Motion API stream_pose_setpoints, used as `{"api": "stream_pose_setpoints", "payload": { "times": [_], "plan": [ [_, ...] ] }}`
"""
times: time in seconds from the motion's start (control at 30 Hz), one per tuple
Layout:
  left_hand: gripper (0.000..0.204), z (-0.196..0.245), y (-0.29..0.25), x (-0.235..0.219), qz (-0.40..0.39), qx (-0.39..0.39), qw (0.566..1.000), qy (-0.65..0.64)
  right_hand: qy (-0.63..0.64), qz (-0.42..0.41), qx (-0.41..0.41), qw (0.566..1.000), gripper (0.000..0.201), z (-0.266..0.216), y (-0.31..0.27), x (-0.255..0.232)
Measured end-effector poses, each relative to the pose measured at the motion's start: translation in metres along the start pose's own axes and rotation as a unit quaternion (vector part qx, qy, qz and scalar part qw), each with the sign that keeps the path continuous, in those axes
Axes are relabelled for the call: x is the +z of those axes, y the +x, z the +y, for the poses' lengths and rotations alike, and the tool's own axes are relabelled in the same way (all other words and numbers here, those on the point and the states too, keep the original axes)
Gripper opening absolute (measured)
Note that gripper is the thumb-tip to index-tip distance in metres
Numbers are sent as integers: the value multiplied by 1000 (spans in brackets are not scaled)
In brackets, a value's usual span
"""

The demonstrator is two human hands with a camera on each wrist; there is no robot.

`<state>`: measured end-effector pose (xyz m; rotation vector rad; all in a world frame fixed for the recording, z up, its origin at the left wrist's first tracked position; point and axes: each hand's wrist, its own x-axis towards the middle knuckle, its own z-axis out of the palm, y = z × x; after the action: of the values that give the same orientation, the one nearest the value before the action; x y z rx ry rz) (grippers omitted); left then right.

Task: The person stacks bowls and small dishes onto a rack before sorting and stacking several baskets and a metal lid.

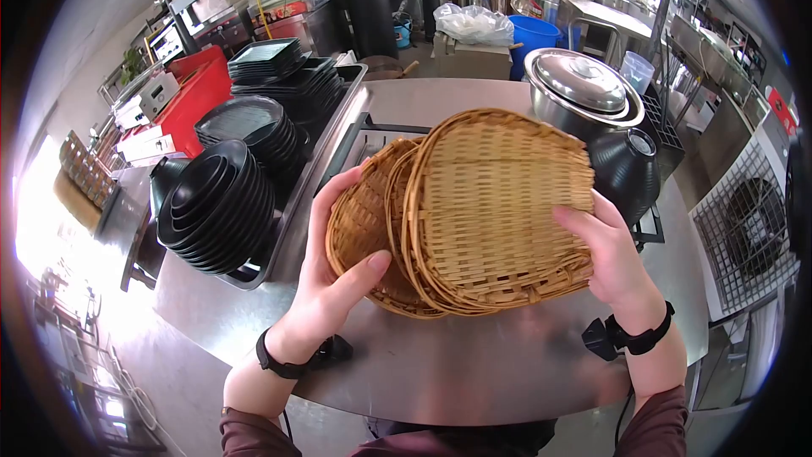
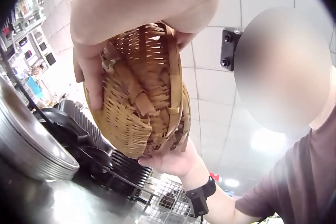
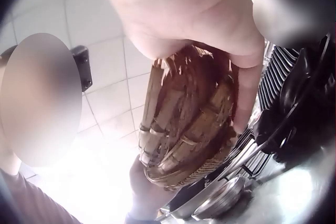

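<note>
Several shallow woven bamboo baskets (image 1: pixel 499 203) are held up together above the steel table, overlapping like a fanned stack. My left hand (image 1: pixel 342 275) grips the smaller, darker basket (image 1: pixel 364 233) at the left side, thumb over its face and fingers behind the rim. On the right, my right hand (image 1: pixel 613 254) holds the edge of the front basket, thumb on its weave and fingers behind. In the left wrist view the bundle of baskets (image 2: pixel 142 92) shows edge-on, with nested rims. The right wrist view shows the rims (image 3: pixel 184 124) pressed close together beneath the palm.
Black bowls (image 1: pixel 220 207) and black plates (image 1: pixel 288 76) are stacked on a metal tray (image 1: pixel 269 262) at the left. Steel basins with a lid (image 1: pixel 584 80) and stacked black bowls (image 1: pixel 626 169) stand at the right. A fan (image 1: pixel 753 211) is beyond the table's right edge.
</note>
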<state>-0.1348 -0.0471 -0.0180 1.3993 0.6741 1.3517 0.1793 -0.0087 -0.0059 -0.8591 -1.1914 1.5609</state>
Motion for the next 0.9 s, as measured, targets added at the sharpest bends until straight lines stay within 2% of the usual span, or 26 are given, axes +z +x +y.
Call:
{"api": "stream_pose_setpoints", "payload": {
  "times": [0.03, 0.1, 0.13, 0.17, 0.33, 0.4, 0.43, 0.5, 0.63, 0.7, 0.77, 0.83, 0.9],
  "plan": [
    [81, 1, 0, 2, 20, -23, 999, -16, -4, -4, 0, 1000, 39, 0, -1, 1],
    [79, -1, 2, 2, 32, -16, 999, -5, 78, -1, -9, 997, 43, 1, -4, 5],
    [79, 0, 1, 3, 37, -47, 998, -30, 73, -5, -8, 997, 43, 2, -5, 8],
    [79, 0, 1, 3, 41, -78, 995, -55, 57, -8, -14, 998, 44, 4, -5, 10],
    [81, -3, 0, -1, 28, -23, 999, -24, 13, -17, -27, 999, 47, 12, -1, 15],
    [83, -4, 0, -2, -1, -17, 1000, -14, -16, 20, -93, 995, 49, 19, 3, 16],
    [83, -4, -3, -2, 4, -15, 1000, -17, -20, 16, -91, 995, 49, 20, 5, 17],
    [86, -3, -8, 0, -24, -95, 995, -27, -54, 23, -126, 990, 51, 23, 9, 17],
    [88, -3, -6, -2, -60, -78, 995, 9, -122, 29, -132, 983, 53, 29, 10, 18],
    [88, 2, -4, -2, -64, -81, 995, 5, -204, 30, -176, 963, 53, 27, 9, 25],
    [89, 4, -3, -3, -70, -83, 994, 3, -207, 18, -156, 966, 54, 25, 8, 21],
    [90, 4, -2, -5, -113, -45, 992, 31, -209, 6, -135, 968, 56, 22, 6, 17],
    [88, 7, -4, 1, -92, -58, 994, 2, -178, 6, -112, 978, 52, 14, 5, 17]
  ]
}}
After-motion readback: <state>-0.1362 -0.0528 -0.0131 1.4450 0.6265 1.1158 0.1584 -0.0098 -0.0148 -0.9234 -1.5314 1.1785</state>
